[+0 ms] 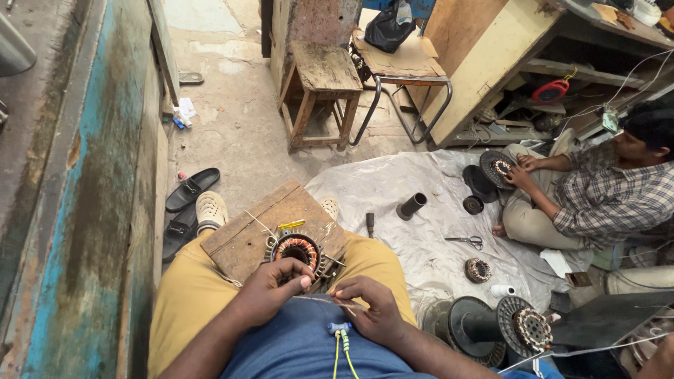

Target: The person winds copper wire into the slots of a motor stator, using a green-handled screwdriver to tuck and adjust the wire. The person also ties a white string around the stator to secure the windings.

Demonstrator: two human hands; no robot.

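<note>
From the head cam: you've got the wound stator (298, 250), ringed with copper coils, sitting on the wooden board (246, 235) across your lap, and it's my landmark for everything here. Your left hand (270, 291) is curled over the stator's near edge, fingers bent and closed around what looks like a thin wire or sleeve. Your right hand (372, 305), just to the near right of the stator, is pinched shut on the thin stick-like strand (330, 300) running between both hands. Can't tell exactly how tight either grip is.

On the stator's far side lies a small yellow-handled tool (291, 224). Well off to the right of the stator, on the plastic sheet (393, 189), are scissors (465, 241), a black tube (411, 205) and a smaller coil core (478, 269). Another person (597, 196) works a second stator further right.

My guess on the risk: pull that strand too hard or at a bad angle and you could scrape the coil enamel, or the stator slides off the tilted board.
</note>
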